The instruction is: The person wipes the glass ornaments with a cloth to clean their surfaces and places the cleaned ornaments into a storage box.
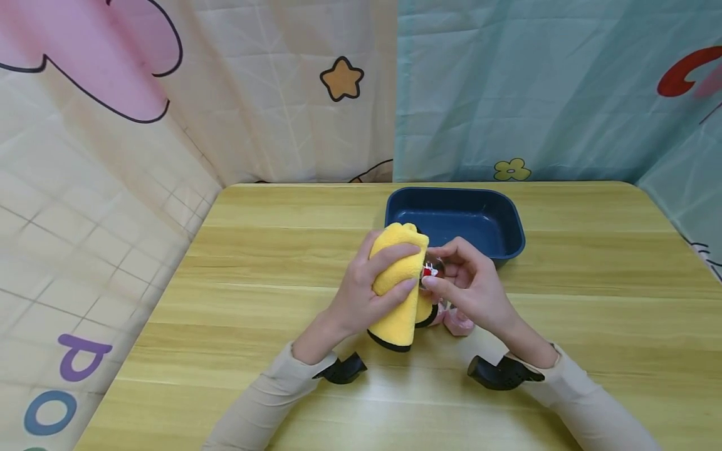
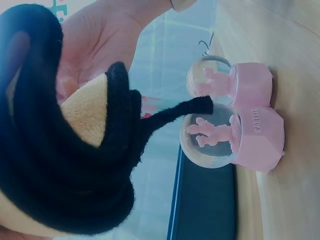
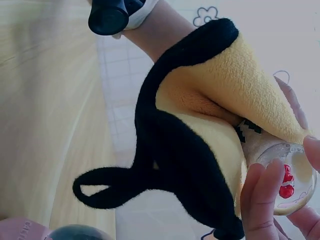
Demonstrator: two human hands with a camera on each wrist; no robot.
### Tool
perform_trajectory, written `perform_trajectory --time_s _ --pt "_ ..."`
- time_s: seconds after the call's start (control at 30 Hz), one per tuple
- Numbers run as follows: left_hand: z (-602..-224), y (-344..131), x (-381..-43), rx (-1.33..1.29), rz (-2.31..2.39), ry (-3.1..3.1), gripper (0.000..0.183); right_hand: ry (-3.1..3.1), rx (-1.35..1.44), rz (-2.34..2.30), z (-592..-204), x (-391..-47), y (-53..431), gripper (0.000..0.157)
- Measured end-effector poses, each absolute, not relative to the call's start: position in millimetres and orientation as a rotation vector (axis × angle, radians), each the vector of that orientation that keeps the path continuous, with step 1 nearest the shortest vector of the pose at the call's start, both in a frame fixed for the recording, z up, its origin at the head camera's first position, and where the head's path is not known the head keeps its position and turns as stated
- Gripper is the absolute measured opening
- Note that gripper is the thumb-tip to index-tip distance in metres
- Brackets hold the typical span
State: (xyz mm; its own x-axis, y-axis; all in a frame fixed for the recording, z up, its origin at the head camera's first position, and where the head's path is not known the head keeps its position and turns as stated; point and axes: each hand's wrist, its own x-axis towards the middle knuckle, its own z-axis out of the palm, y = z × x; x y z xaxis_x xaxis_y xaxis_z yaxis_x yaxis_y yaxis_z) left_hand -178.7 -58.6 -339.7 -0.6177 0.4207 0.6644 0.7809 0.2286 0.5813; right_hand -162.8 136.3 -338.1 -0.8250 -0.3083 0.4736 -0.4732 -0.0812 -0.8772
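In the head view my left hand [image 1: 356, 294] grips a folded yellow cloth [image 1: 395, 329] with black edging, its fingers curled over it. My right hand [image 1: 479, 291] holds a snow globe [image 1: 432, 270] by its clear dome, with a red and white figure inside. The globe's lower part is tucked into the cloth, where the right wrist view shows a pale base [image 3: 257, 142] with dark marks. Two pink snow globes, a nearer one [image 2: 260, 137] and another [image 2: 253, 83], stand side by side on the table below the hands in the left wrist view.
A dark blue plastic tub [image 1: 451, 205] stands on the wooden table [image 1: 271, 250] just beyond the hands, toward the back. Printed curtains [image 1: 271, 94] hang behind and beside the table. A black strap mount [image 1: 504, 374] sits at each wrist.
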Motion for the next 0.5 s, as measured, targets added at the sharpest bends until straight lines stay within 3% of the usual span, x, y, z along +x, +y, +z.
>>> perform_trajectory --time_s 0.5 --pt "-341.1 -62.5 -181.3 -1.093 -1.543 -2.191 0.03 -2.144 0.878 1.784 -340.3 -159.0 131.2 0.037"
